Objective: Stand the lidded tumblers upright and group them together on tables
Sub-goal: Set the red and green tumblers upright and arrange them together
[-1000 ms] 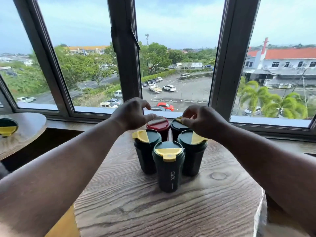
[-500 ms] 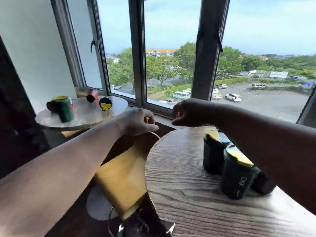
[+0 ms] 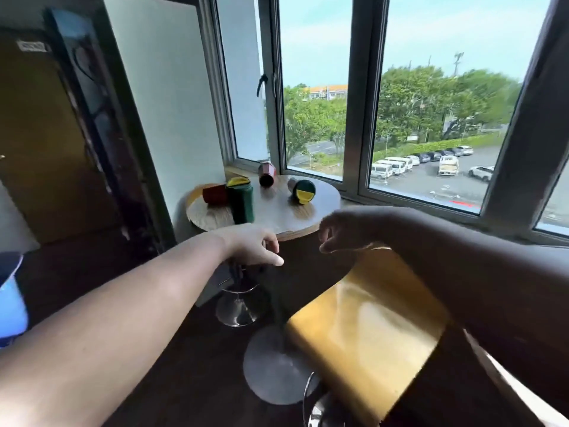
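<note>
Now both hands hover empty, left fingers [image 3: 271,257] and right fingers [image 3: 326,238] loosely curled

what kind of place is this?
Likely a café or lounge seating corner: a small round wooden pedestal table with scattered lidded tumblers, a yellow bar stool, and large windows overlooking a car park from an upper floor.

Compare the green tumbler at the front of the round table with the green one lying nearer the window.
The front green tumbler stands upright; the far green tumbler lies on its side. The front one touches a tipped red tumbler; the far one lies alone. The front one shows its side; the far one shows its lid. Both have yellow lid flaps.
</note>
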{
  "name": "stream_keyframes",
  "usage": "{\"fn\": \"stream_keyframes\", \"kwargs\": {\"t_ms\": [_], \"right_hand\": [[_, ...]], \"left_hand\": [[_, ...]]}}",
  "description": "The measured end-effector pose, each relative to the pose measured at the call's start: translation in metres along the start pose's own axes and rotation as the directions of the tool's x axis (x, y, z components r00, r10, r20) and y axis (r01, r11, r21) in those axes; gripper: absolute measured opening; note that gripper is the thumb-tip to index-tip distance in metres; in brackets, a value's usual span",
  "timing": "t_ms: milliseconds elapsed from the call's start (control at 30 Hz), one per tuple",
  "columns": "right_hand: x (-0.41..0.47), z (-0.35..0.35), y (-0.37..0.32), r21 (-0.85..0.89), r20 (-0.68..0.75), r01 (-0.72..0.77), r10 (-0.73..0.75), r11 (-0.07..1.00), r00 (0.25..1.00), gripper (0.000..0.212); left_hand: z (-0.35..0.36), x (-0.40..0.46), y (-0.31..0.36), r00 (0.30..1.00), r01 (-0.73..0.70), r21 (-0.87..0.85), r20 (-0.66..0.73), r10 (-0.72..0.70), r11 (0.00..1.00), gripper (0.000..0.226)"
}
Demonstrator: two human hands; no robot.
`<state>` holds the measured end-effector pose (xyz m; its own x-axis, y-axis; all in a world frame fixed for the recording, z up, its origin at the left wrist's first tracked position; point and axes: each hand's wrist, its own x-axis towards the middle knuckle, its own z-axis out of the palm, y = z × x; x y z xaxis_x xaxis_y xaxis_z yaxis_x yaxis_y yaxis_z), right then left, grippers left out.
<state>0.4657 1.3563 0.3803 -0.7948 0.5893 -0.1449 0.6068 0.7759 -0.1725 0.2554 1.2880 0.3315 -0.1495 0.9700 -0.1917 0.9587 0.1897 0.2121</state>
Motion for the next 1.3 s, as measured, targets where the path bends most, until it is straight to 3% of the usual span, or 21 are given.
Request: {"fn": "stream_keyframes", "kwargs": {"t_ms": [167, 400, 533, 600, 700, 800, 967, 1100, 1300], "right_hand": [[0.08, 0.014, -0.035, 0.057, -0.022, 0.006, -0.005, 0.998, 1.0, 0.028], [0.206, 0.023, -0.017, 0.098, -0.09, -0.003, 0.012, 0.995, 0.996, 0.015], [0.274, 0.01, 0.0, 0.161, -0.168, -0.01, 0.037, 0.987, 0.985, 0.021], [0.303, 0.005, 0.009, 0.253, -0.16, -0.013, 0.055, 0.967, 0.986, 0.034], [0.339, -0.001, 0.015, 0.465, -0.029, -0.013, 0.03, 0.885, 0.999, 0.059], [0.367, 0.0, 0.017, 0.562, 0.036, -0.008, -0.015, 0.827, 0.999, 0.079], [0.405, 0.02, 0.022, 0.622, 0.034, 0.061, -0.104, 0.781, 0.994, 0.1], [0.424, 0.036, 0.024, 0.682, -0.068, 0.141, -0.129, 0.717, 0.989, 0.094], [0.457, 0.044, 0.036, 0.682, -0.254, 0.157, 0.029, 0.714, 0.967, 0.086]], "left_hand": [[-0.017, 0.011, -0.082, 0.995, 0.021, -0.041, -0.094, -0.025, 0.999, 0.033], [-0.041, 0.074, -0.148, 0.963, 0.006, -0.106, -0.267, -0.034, 0.994, 0.024], [-0.058, 0.116, -0.172, 0.866, -0.008, -0.108, -0.498, -0.047, 0.994, 0.027], [-0.066, 0.137, -0.185, 0.822, -0.017, -0.094, -0.567, -0.04, 0.995, 0.038], [-0.076, 0.169, -0.207, 0.86, 0.018, -0.037, -0.509, -0.035, 0.999, 0.063], [-0.085, 0.192, -0.224, 0.919, 0.027, 0.05, -0.395, -0.005, 0.998, 0.091], [-0.093, 0.225, -0.249, 0.964, -0.141, 0.017, -0.224, 0.141, 0.99, 0.111], [-0.094, 0.251, -0.265, 0.92, -0.315, 0.037, -0.232, 0.314, 0.948, 0.103], [-0.114, 0.307, -0.285, 0.82, -0.53, 0.065, -0.214, 0.531, 0.846, 0.097]]}}
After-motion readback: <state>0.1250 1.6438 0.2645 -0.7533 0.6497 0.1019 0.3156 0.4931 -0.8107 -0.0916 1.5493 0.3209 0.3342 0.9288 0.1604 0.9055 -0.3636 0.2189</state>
